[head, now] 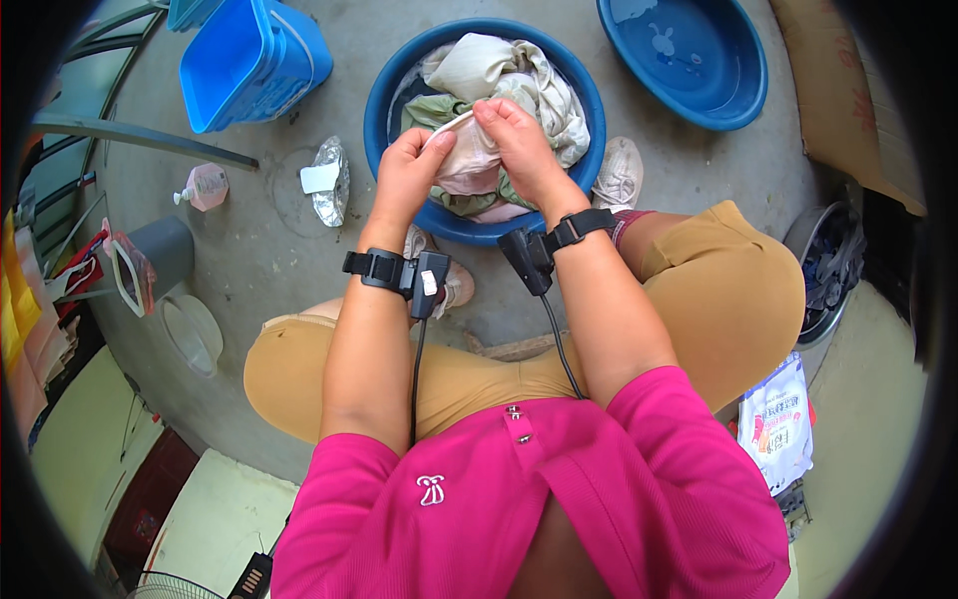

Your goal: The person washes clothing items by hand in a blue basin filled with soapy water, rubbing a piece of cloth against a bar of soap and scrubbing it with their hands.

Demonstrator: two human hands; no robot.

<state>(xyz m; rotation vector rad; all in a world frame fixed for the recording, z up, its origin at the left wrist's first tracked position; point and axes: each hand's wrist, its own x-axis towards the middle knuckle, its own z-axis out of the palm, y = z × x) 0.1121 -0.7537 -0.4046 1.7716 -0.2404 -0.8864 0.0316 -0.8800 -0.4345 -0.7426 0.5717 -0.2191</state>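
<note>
A blue round plastic basin (379,82) stands on the floor before me, holding wet cloths, among them a cream one (475,66) and a green one (432,111). Over the basin's near half, a pale pinkish cloth (468,153) is stretched between my two hands. My left hand (408,166) pinches its left edge between thumb and fingers. My right hand (526,150) grips its upper right edge the same way. The cloth's lower part hangs over the other laundry, and its far folds are partly hidden by my fingers.
A second blue basin (696,75) with water stands at upper right, a blue bucket (224,67) at upper left. A pump bottle (206,187), a crumpled foil-like packet (331,202) and a clear tub (191,333) sit on the left. A metal basin (804,329) with dark cloth stands right.
</note>
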